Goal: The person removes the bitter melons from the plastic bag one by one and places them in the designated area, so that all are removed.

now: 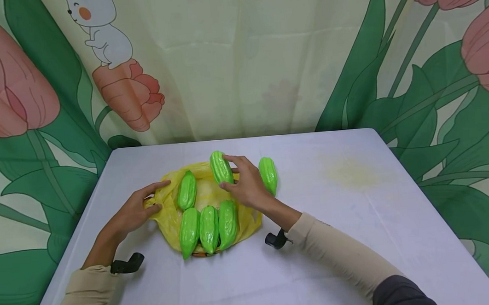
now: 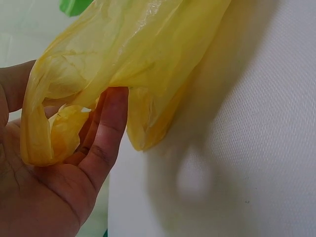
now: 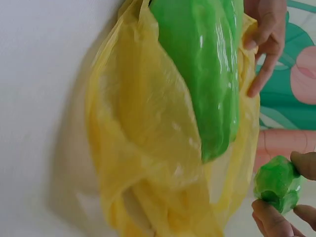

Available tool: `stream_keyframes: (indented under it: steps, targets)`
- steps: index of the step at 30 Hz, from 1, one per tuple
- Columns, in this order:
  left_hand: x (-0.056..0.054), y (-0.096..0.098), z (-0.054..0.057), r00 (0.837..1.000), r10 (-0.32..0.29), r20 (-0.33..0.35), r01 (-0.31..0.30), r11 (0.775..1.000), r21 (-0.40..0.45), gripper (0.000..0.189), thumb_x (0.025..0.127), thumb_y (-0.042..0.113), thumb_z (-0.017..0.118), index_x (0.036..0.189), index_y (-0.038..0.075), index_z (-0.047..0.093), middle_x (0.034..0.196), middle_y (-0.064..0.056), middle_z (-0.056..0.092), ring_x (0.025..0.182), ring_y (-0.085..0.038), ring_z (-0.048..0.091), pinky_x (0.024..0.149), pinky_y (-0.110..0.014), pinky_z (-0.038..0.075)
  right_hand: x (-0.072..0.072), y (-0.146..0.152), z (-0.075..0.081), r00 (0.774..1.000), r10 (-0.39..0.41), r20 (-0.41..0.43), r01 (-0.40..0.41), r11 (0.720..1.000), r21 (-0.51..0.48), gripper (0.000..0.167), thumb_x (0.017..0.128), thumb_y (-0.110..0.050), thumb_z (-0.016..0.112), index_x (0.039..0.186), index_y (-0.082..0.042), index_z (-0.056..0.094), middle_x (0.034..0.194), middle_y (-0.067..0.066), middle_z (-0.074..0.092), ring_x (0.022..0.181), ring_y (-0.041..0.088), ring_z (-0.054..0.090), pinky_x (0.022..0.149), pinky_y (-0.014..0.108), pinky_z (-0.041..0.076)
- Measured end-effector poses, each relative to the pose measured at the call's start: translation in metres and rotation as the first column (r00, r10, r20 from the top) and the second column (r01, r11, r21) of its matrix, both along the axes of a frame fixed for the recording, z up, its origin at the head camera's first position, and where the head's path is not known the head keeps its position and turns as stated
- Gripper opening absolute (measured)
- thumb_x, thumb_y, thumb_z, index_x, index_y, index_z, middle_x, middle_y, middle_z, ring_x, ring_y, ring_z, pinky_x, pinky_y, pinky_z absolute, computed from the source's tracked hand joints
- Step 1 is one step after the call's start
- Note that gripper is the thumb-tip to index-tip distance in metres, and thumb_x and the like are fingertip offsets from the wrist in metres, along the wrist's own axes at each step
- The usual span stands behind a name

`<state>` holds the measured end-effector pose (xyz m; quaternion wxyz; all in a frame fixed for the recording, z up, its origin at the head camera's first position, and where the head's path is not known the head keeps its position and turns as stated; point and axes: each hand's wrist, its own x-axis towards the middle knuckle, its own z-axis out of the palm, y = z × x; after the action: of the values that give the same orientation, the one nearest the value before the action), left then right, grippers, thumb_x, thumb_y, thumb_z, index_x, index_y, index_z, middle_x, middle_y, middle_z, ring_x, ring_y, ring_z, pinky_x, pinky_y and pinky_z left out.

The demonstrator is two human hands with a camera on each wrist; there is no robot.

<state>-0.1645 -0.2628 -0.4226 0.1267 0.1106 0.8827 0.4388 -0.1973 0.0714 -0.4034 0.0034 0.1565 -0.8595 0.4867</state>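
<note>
My right hand pinches a glossy green ridged gourd between thumb and fingers at the far side of a yellow plastic bag. In the right wrist view that held gourd shows end-on, apart from the bag. My left hand holds the left edge of the bag; the left wrist view shows its fingers curled through the bag's loop. Several more gourds lie on the opened bag: one at the back left and a row at the front.
Another green gourd lies on the white table just right of the bag, partly behind my right hand. A small brown edge peeks out under the bag's front. A printed curtain hangs behind the table.
</note>
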Motion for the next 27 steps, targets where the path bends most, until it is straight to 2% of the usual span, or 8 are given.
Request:
stream_keyframes:
  steps: [5, 10, 19, 27]
  targets:
    - [0.000, 0.002, 0.000, 1.000, -0.009, -0.003, 0.009, 1.000, 0.018, 0.066, 0.102, -0.001, 0.059, 0.164, 0.011, 0.040, 0.174, -0.022, 0.028, 0.156, -0.045, 0.030, 0.094, -0.002, 0.038, -0.004, 0.012, -0.004, 0.999, -0.035, -0.026, 0.035, 0.999, -0.001, 0.077, 0.089, -0.009, 0.085, 0.158, -0.017, 0.050, 0.153, 0.011, 0.053, 0.132, 0.032, 0.065, 0.091, 0.039, 0.063]
    - [0.000, 0.003, 0.000, 1.000, -0.007, 0.002, 0.007, 1.000, 0.024, 0.067, 0.101, 0.000, 0.059, 0.164, 0.012, 0.041, 0.174, -0.022, 0.028, 0.156, -0.044, 0.031, 0.094, -0.003, 0.038, -0.008, 0.026, -0.006, 0.998, -0.067, -0.014, 0.067, 0.998, 0.001, 0.077, 0.090, -0.008, 0.084, 0.158, -0.016, 0.049, 0.152, 0.012, 0.052, 0.133, 0.033, 0.063, 0.096, 0.042, 0.062]
    - [-0.002, 0.003, -0.001, 1.000, 0.007, 0.018, -0.007, 1.000, 0.007, 0.066, 0.102, 0.000, 0.057, 0.164, 0.013, 0.041, 0.175, -0.020, 0.025, 0.160, -0.044, 0.024, 0.095, 0.000, 0.033, -0.014, 0.051, -0.007, 0.991, -0.129, -0.032, 0.130, 0.991, 0.018, 0.077, 0.091, -0.010, 0.084, 0.159, -0.017, 0.049, 0.152, 0.013, 0.052, 0.133, 0.033, 0.064, 0.094, 0.041, 0.062]
    - [-0.003, 0.004, 0.001, 0.999, 0.018, 0.027, -0.018, 1.000, -0.013, 0.067, 0.102, 0.002, 0.059, 0.165, 0.016, 0.041, 0.175, -0.019, 0.026, 0.158, -0.043, 0.029, 0.096, -0.006, 0.037, -0.017, 0.068, -0.008, 0.979, -0.204, -0.029, 0.205, 0.979, 0.024, 0.077, 0.091, -0.012, 0.084, 0.159, -0.021, 0.050, 0.155, 0.010, 0.052, 0.132, 0.033, 0.063, 0.095, 0.043, 0.062]
